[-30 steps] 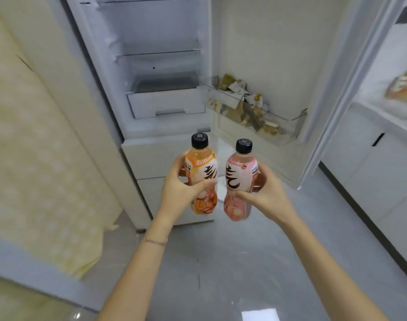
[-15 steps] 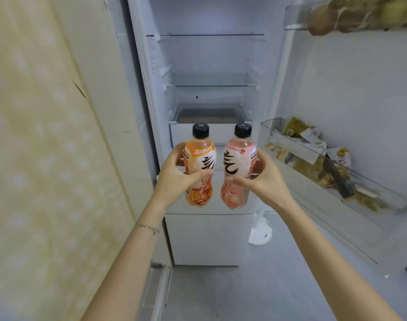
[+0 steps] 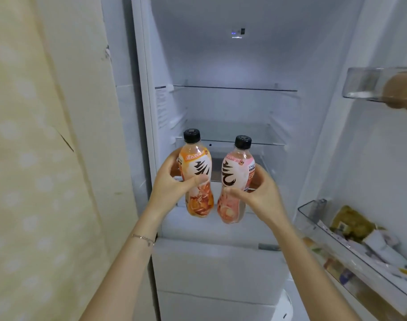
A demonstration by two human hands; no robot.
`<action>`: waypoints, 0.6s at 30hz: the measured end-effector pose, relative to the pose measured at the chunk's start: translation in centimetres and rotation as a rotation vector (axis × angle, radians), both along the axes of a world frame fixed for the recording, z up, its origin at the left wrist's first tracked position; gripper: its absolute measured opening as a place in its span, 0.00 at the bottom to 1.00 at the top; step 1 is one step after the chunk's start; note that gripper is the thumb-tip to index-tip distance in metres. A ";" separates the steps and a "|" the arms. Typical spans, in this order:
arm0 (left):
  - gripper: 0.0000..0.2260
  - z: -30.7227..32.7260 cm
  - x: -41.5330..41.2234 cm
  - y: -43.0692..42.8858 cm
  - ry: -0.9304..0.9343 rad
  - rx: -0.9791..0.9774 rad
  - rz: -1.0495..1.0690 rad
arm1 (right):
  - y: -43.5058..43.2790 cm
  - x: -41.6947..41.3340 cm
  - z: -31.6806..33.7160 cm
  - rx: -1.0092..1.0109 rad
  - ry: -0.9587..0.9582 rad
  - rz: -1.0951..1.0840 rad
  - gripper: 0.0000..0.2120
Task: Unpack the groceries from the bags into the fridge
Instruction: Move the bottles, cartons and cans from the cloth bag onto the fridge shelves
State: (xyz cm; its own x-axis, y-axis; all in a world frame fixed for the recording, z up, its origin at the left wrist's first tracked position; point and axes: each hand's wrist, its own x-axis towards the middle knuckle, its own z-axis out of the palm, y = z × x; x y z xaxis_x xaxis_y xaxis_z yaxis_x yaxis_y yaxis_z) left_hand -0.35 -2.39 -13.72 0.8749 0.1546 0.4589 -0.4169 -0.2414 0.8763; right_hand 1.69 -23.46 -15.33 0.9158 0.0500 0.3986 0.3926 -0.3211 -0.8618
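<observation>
Before the open fridge (image 3: 223,66), left hand (image 3: 172,186) fingers grip orange bottle (image 3: 197,179); right hand (image 3: 260,191) fingers grip pink bottle (image 3: 234,181).

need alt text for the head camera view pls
A person's left hand holds an orange bottle and the right hand a pink bottle, both upright, in front of an open fridge. Glass shelves show inside; a door bin at lower right holds packets.
</observation>
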 end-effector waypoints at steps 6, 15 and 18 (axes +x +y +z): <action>0.30 1.5 8.5 1.0 -0.036 0.036 -0.045 | 1.7 7.0 2.1 0.004 -0.023 -0.020 0.27; 0.31 4.8 17.2 3.4 -0.134 0.047 -0.101 | 4.6 14.1 6.0 -0.027 -0.110 -0.075 0.25; 0.34 6.0 19.2 4.0 -0.159 0.077 -0.117 | 5.4 15.7 6.9 -0.025 -0.137 -0.123 0.25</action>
State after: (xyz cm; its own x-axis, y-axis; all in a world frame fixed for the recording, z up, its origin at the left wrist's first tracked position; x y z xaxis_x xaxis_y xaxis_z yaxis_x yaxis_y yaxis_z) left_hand 18.80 1.60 -7.76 0.8006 0.0156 0.5990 -0.5774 -0.2468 0.7782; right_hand 17.41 -18.04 -8.45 0.8526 -0.0475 0.5205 0.4626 -0.3950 -0.7938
